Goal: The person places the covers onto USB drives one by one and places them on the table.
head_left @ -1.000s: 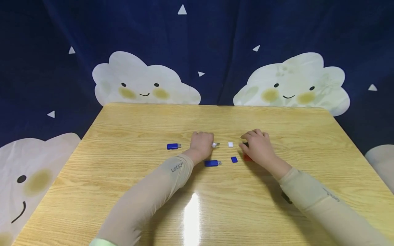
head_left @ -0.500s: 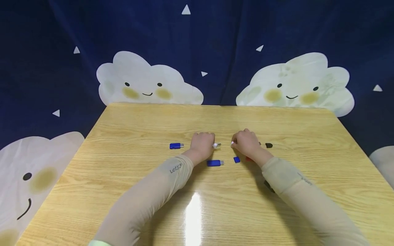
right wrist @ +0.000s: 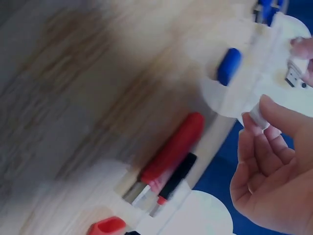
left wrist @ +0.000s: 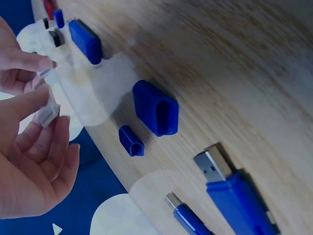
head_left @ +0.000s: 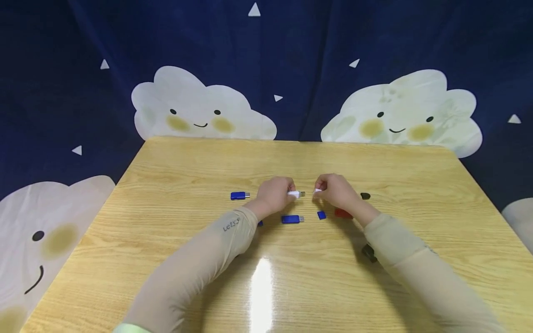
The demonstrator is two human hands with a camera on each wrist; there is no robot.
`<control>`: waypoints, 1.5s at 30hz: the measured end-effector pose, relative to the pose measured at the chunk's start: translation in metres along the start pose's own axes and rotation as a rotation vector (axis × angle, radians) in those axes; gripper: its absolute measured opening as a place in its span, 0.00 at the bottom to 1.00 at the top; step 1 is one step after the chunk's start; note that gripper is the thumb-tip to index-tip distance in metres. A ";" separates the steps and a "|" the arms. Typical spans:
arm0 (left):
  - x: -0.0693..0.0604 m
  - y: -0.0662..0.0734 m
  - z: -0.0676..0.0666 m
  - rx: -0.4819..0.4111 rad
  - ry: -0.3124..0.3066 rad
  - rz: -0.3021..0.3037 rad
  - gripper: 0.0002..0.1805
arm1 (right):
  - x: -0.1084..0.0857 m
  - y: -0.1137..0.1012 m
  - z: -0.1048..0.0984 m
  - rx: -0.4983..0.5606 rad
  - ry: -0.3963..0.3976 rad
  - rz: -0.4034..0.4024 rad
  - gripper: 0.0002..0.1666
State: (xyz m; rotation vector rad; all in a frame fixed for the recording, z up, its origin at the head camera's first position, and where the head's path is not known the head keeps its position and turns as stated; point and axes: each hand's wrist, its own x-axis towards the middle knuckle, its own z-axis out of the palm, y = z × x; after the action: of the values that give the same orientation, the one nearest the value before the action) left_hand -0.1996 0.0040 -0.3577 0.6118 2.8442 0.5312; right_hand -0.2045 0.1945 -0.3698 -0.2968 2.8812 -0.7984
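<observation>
My left hand (head_left: pixel 275 194) pinches a white USB stick (head_left: pixel 295 194) between thumb and fingers, its bare metal plug pointing right. Opposite it, my right hand (head_left: pixel 336 191) pinches a small white cap (right wrist: pixel 258 116) between thumb and fingertips. A short gap separates the cap from the plug. Below the hands lie a blue USB stick (head_left: pixel 290 219) with its plug bare and a blue cap (head_left: pixel 321 215). Under the right wrist, a red USB stick (head_left: pixel 343 213) is partly covered; the right wrist view shows it beside a black stick (right wrist: pixel 178 176).
Another blue USB stick (head_left: pixel 238 195) lies left of the left hand. Two blue caps (left wrist: pixel 155 110) show in the left wrist view. On the right are a black cap (head_left: pixel 365 195), a dark piece (head_left: pixel 368 253) by the right forearm, and a red cap (right wrist: pixel 108 225).
My right hand has moved left from above the red and black pieces and picked up the white cap from the table. The white stick in my left hand shows more and sits slightly further right.
</observation>
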 end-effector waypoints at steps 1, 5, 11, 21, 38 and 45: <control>0.000 0.000 -0.001 -0.036 0.000 0.000 0.08 | -0.002 0.000 -0.002 0.037 0.010 0.001 0.07; -0.002 -0.001 -0.005 -0.178 0.014 0.011 0.07 | -0.012 -0.001 -0.009 0.142 0.031 0.027 0.07; -0.004 -0.002 -0.009 -0.362 0.037 0.033 0.06 | -0.025 -0.003 -0.015 0.256 0.027 0.092 0.12; -0.007 0.004 -0.013 -0.484 0.019 -0.007 0.07 | -0.034 -0.012 -0.015 0.404 0.002 0.117 0.15; -0.011 0.009 -0.013 -0.507 -0.021 0.005 0.08 | -0.037 -0.020 -0.010 0.473 -0.023 0.076 0.14; -0.013 0.010 -0.013 -0.520 -0.022 0.000 0.09 | -0.038 -0.019 -0.008 0.529 -0.022 0.080 0.15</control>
State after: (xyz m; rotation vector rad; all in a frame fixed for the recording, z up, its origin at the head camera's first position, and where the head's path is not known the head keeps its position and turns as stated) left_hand -0.1879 0.0034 -0.3402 0.5084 2.5205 1.1959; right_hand -0.1666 0.1906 -0.3498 -0.1242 2.5140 -1.4727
